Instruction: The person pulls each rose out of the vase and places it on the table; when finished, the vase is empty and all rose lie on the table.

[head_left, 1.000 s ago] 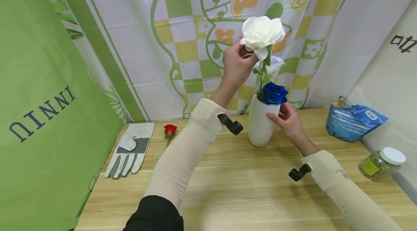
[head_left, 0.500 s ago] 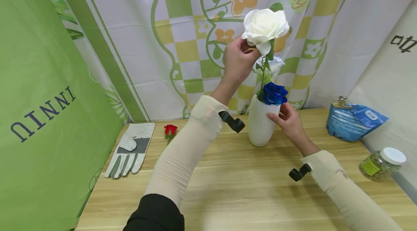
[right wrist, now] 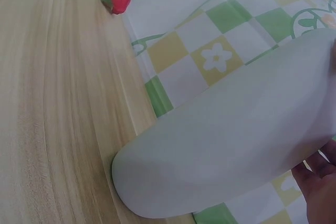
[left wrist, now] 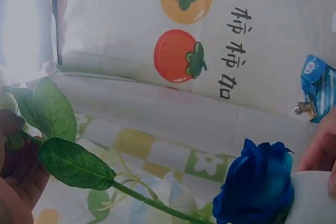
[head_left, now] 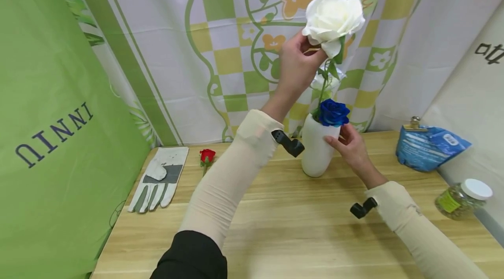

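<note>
My left hand pinches a white rose just under its bloom, high above the vase. Its leafy green stem runs down towards the mouth of the white vase; the stem's lower end is hidden. A blue rose leans over the vase's rim, and a paler rose shows behind the stem. My right hand grips the upper right side of the vase, thumb in front. In the right wrist view the vase stands with its base on the wooden table.
A red rose lies on the table left of the vase, partly behind my left forearm. Farther left is a white and grey glove. To the right stand a clipped blue bag and a white-lidded jar. A patterned curtain hangs behind.
My left hand has risen and moved slightly right, lifting the white rose higher above the vase. My right hand stays on the vase, and the blue rose stays at its rim.
</note>
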`<state>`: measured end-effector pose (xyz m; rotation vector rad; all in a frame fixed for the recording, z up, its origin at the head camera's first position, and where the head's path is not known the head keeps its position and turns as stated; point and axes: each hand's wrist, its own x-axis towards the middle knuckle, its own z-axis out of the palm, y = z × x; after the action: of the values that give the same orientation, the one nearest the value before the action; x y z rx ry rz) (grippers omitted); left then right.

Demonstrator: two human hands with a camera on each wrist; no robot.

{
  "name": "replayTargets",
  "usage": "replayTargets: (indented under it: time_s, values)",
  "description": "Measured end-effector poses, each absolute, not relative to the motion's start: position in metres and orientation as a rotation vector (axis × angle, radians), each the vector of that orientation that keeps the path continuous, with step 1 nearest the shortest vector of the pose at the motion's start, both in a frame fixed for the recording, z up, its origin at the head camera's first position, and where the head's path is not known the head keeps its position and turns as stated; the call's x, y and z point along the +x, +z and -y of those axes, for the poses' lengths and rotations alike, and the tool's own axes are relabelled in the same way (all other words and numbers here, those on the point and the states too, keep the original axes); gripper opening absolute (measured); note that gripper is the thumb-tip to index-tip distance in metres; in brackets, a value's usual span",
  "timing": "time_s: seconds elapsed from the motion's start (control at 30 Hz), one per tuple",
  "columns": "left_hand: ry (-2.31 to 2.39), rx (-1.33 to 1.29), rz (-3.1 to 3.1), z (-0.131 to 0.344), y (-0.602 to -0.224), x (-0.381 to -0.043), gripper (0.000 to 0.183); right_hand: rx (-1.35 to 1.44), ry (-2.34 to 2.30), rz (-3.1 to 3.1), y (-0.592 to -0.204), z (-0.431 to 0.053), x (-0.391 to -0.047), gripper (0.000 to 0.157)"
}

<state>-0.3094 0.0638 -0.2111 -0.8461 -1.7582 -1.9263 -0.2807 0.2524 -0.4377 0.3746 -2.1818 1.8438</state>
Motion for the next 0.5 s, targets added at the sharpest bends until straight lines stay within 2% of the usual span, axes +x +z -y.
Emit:
replayTargets:
  time_s: [0.5]
  values:
    - [-1.866,-0.767,1.846,-0.064,-0.189,-0.304,0.033,0.352,1.813,2.227,-0.436,-0.254,-0.279,0.049]
